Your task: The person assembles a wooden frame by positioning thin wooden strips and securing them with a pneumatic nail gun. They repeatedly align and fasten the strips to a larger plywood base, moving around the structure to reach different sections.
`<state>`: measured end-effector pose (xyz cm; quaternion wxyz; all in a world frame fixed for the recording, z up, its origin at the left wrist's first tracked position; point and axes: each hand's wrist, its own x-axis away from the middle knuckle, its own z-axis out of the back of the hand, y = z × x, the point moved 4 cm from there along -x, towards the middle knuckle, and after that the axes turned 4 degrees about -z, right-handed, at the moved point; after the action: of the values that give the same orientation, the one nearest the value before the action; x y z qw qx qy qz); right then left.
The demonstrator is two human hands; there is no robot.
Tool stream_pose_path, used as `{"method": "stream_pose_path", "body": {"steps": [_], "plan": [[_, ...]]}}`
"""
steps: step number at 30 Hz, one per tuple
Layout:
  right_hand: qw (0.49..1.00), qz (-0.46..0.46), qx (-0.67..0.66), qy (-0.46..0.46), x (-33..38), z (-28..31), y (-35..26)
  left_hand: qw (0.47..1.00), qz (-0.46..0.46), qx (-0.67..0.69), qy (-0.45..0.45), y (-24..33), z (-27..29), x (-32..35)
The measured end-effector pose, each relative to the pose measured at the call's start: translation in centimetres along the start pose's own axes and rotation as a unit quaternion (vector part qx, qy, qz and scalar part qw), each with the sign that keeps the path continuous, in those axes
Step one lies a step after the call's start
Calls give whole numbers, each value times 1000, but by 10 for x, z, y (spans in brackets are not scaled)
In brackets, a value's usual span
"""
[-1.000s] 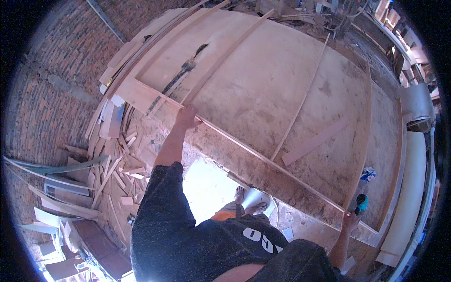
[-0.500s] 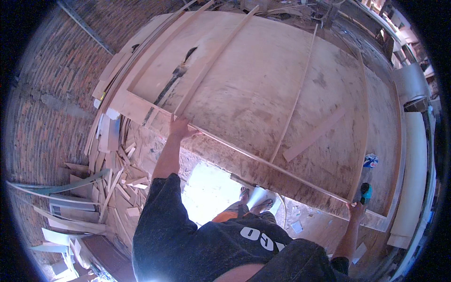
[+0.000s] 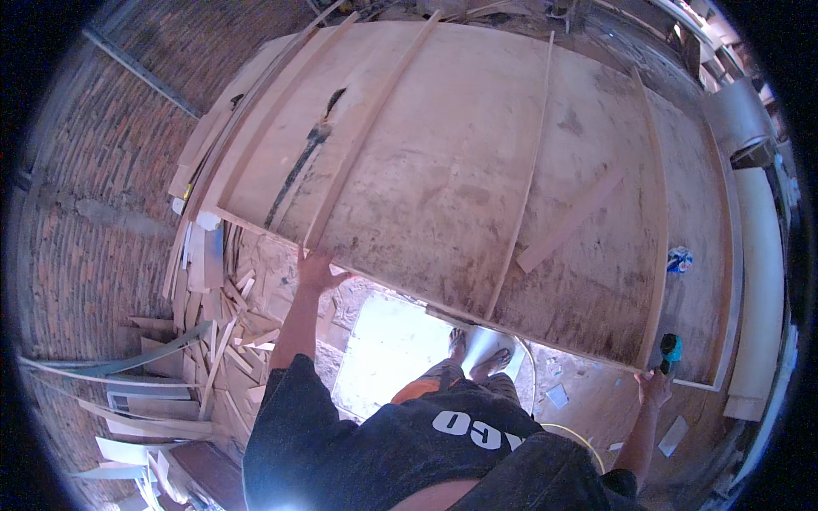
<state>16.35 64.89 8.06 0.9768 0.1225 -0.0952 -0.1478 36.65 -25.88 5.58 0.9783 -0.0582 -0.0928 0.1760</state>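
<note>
A large frame of thin wooden strips [image 3: 375, 128] lies over a stained wooden tabletop [image 3: 443, 187]. Its long near strip runs along the table's front edge. At the left, my left hand [image 3: 317, 271] grips this strip where a crosspiece meets it, with the thumb stretched out to the side. My right hand [image 3: 654, 387] has its fingers curled on the same strip near the right corner. Just beyond those fingers stands a teal and black hand tool [image 3: 671, 347], its exact kind unclear. A loose flat board [image 3: 571, 220] lies slantwise between two crosspieces.
A crumpled blue-and-white packet [image 3: 679, 260] sits on the tabletop at the right. Wood offcuts [image 3: 226, 349] pile up on the floor at the left, by a brick wall [image 3: 102, 187]. Long boards [image 3: 230, 128] lie along the table's left side. A pale roll [image 3: 750, 298] stands at the right.
Both hands have drawn the frame toward me; its near strip, earlier set back on the tabletop, now lies along the front edge. The view has shifted slightly too.
</note>
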Motion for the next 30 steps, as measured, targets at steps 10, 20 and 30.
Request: {"method": "stream_pose_path", "body": {"steps": [10,20,30], "plan": [[1000,-26,-7,0,79,19,25,998,-38,-7,44,-12,-34,84],[996,-10,-83,25,96,-56,94,999,-39,-16,21,-5,-36,144],[994,-29,-88,-57,109,-28,85,999,-21,-48,-12,1,-33,165]]}}
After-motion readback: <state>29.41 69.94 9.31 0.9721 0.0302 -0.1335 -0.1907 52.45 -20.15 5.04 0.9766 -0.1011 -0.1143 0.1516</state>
